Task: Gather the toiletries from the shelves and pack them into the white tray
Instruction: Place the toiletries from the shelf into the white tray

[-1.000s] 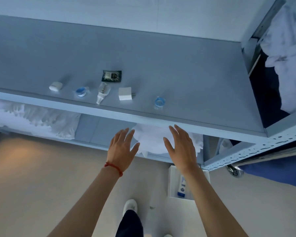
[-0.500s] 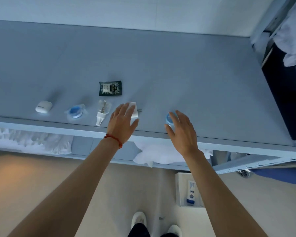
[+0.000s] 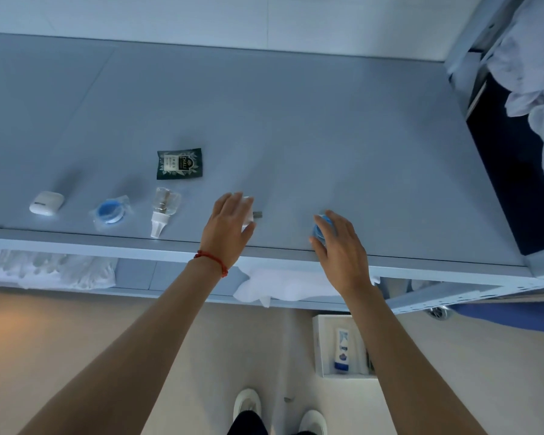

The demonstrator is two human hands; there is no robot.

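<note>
The left hand [image 3: 226, 227] is laid over a small white block [image 3: 248, 206] with a short metal stub at its side; the fingers are spread and only slightly bent, so the grip is open and resting on the block, not yet closed round it. The right hand [image 3: 338, 246] is set the same way against a small blue-capped round pot [image 3: 322, 229] — fingers touching it, nothing pinched. Both things lie near the front edge of the grey shelf [image 3: 327, 136].

The step in hand is judged to be the pick-up from the shelf: a closing of each grip is called for next, then a lowering to the white tray [image 3: 318, 346] on the floor below, where a white-and-blue tube [image 3: 341, 351] is already laid.

Further left a clear, hard-looking bottle with a white ribbed nozzle [image 3: 164, 211] is lying on its side, beside a blue disc in crinkled clear wrap [image 3: 110, 211] and a smooth, rounded white case [image 3: 46, 203]. Behind them a flat dark green sachet [image 3: 179, 163] is seen — glossy, square-cut. Soft white cloth [image 3: 283, 285] is bunched on the shelf beneath.
</note>
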